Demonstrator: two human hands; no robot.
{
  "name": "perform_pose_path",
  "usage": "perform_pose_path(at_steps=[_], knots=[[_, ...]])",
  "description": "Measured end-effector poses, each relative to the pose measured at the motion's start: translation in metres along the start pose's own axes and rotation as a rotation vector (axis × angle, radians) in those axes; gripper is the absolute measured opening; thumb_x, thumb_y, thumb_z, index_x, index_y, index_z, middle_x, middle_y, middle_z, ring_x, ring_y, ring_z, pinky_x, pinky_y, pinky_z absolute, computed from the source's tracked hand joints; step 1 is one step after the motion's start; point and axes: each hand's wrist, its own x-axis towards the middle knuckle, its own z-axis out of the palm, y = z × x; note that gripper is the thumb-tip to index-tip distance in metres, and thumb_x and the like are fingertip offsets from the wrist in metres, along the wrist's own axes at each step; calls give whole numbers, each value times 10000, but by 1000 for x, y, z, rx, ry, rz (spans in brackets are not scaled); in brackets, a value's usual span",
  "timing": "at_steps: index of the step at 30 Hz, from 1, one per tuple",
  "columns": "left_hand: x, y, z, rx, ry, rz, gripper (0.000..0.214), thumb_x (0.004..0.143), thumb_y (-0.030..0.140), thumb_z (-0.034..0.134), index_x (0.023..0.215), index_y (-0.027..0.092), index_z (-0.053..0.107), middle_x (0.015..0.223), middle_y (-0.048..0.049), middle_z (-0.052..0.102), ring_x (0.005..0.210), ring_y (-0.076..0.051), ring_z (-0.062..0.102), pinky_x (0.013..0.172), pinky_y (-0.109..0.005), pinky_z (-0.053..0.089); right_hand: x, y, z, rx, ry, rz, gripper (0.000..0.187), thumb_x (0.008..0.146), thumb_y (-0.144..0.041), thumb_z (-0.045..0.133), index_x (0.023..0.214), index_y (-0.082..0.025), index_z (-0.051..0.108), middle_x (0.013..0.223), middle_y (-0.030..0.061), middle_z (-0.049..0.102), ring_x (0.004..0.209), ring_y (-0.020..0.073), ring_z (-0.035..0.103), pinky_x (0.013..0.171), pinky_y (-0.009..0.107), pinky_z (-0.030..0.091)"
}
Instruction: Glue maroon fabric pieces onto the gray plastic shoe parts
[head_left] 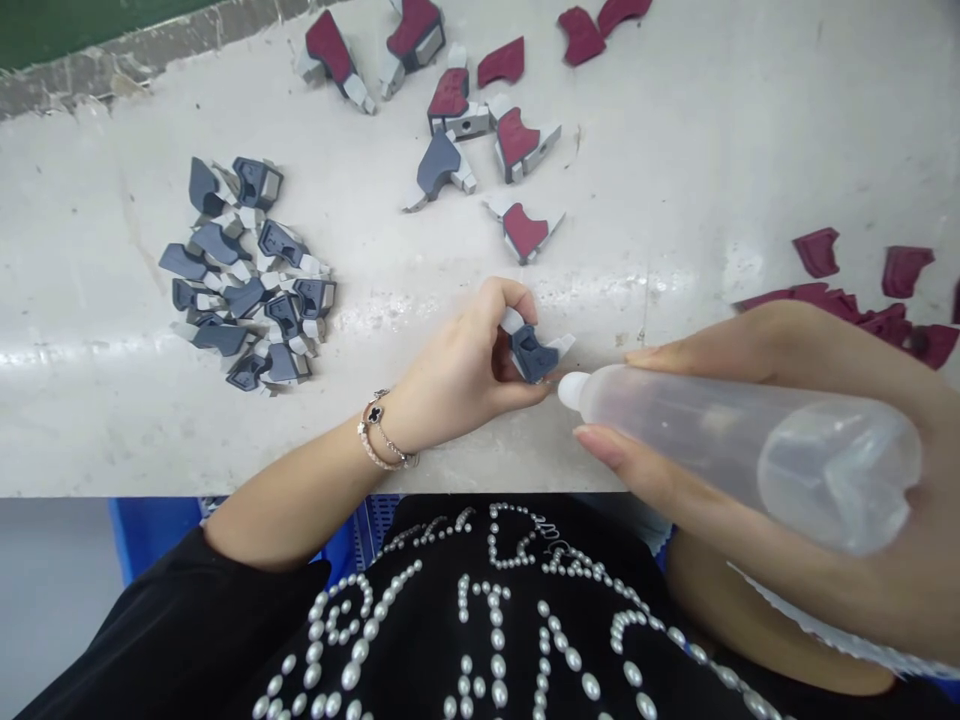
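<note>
Between the thumb and fingers of my left hand (457,370) is a small grey plastic part (532,352) with pale ends and a recessed face turned up. My right hand (720,480) is wrapped round a translucent squeeze bottle (697,425), which lies nearly level. The white tip (573,391) of the bottle points left and is close to the grey part; whether they touch I cannot tell. Straight ahead of my left hand lies a grey part with a maroon cover (525,232) on it.
A pile of grey parts (244,295) lies on the left of the white table (420,270). Several maroon-covered parts (517,140) are spread at the back middle. Loose maroon covers (840,300) are heaped at the right, partly behind my right hand. Blue crates (367,530) show below the table edge.
</note>
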Motion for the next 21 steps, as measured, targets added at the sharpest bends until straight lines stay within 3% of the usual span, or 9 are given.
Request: perform_pose_path(at_steps=[7, 13, 18, 21], knots=[[0, 2, -1, 35, -16, 30, 449, 797, 260, 768, 1041, 241, 392, 788, 67, 582, 514, -40, 522, 445, -171, 425, -4, 3, -4, -113, 57, 125, 316, 891, -558, 677, 847, -258, 592, 744, -13, 630, 570, 147, 598, 368, 299, 362], [0, 1, -2, 56, -27, 52, 457, 769, 216, 764, 1047, 241, 401, 786, 66, 602, 497, -40, 490, 459, -183, 418, 3, -3, -3, -147, 137, 101, 297, 784, -480, 809, 777, -236, 640, 813, 14, 672, 589, 158, 622, 336, 277, 358], [0, 2, -3, 66, -37, 86, 434, 759, 194, 744, 1026, 242, 405, 698, 90, 549, 488, -52, 478, 455, -192, 397, 7, -5, 0, -111, 121, 90, 297, 774, -433, 827, 747, -214, 629, 855, 21, 666, 609, 143, 643, 307, 243, 327], [0, 2, -3, 91, -29, 130, 452, 733, 155, 742, 1021, 245, 406, 643, 112, 508, 470, -50, 452, 451, -192, 372, 9, -7, 1, -95, 98, 72, 314, 827, -462, 785, 764, -216, 600, 775, -25, 640, 550, 104, 636, 330, 226, 331]])
